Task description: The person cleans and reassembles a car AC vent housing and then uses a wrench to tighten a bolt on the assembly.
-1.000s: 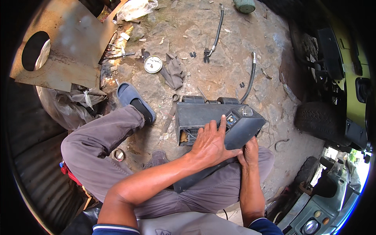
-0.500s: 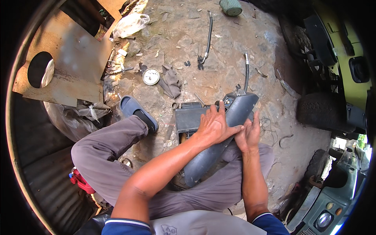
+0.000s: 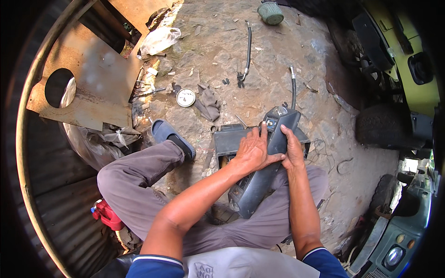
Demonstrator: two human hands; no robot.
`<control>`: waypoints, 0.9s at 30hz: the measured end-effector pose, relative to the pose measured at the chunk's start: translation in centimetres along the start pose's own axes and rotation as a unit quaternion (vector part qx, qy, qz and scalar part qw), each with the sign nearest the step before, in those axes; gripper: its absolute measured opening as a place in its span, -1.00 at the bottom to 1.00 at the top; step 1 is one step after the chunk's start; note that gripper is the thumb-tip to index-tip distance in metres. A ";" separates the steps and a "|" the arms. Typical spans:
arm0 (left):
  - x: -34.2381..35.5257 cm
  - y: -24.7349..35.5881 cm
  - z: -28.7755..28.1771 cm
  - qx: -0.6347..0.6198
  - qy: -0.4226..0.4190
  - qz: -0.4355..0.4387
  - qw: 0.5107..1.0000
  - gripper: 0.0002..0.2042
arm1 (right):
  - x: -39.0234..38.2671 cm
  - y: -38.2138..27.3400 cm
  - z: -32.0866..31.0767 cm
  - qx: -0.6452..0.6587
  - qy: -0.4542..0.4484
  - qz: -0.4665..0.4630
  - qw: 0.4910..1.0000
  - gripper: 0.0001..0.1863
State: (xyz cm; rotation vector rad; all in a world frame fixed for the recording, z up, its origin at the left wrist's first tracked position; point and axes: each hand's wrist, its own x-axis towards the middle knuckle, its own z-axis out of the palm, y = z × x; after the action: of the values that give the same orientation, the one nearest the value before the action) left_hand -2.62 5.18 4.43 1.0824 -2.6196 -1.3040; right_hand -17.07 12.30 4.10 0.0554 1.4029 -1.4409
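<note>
A long dark-grey plastic housing (image 3: 265, 173) lies slantwise over my lap, its upper end pointing away and right. My left hand (image 3: 254, 150) grips its left side, fingers stretched toward the upper end and thumb across the top. My right hand (image 3: 294, 150) holds the right edge, thumb up along the face, other fingers mostly hidden. Small metal fittings (image 3: 270, 123) show in an opening near the upper end. Below it sits a black box-like case (image 3: 229, 143), partly covered. A black hose (image 3: 294, 90) with a metal end rises beyond the housing; where it joins is hidden.
Ahead on the stony ground lie a round dial gauge (image 3: 186, 97), a grey rag (image 3: 208, 103), another black hose (image 3: 249, 51) and a green cylindrical object (image 3: 270, 13). Rusty sheet metal (image 3: 95, 90) and a red container (image 3: 109, 217) stand left. Vehicle parts and a tyre (image 3: 381, 127) line the right.
The housing has rolled over in my hands, so its slotted left side now shows. My right thumb has moved up onto its face. The whole view has shifted slightly.
</note>
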 end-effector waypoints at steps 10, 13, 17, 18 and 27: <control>-0.4 -0.7 0.2 -0.027 -0.007 0.038 0.999 0.20 | -0.5 0.3 -0.5 0.003 0.003 -0.001 1.000 -0.58; -0.5 -1.2 -0.5 -0.050 -0.027 0.042 0.997 0.17 | -0.2 0.5 -0.5 -0.011 0.009 -0.017 1.000 -0.58; -0.1 -2.7 -0.7 -0.102 -0.029 0.052 0.993 0.12 | 0.3 0.4 -0.2 -0.017 0.002 -0.027 1.000 -0.57; 0.0 -3.1 -1.1 -0.114 -0.043 0.048 0.991 0.11 | 0.3 0.3 -0.1 -0.019 0.000 -0.027 0.999 -0.56; 3.2 -20.1 -4.4 -0.295 0.208 -0.167 0.918 -0.62 | 0.9 -0.1 -0.1 -0.042 0.033 -0.018 0.998 -0.60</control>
State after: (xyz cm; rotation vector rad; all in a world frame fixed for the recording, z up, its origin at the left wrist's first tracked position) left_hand 7.86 -8.00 -7.88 1.5006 -1.6256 -1.5543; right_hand -17.59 11.79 3.59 0.0247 1.5238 -1.4204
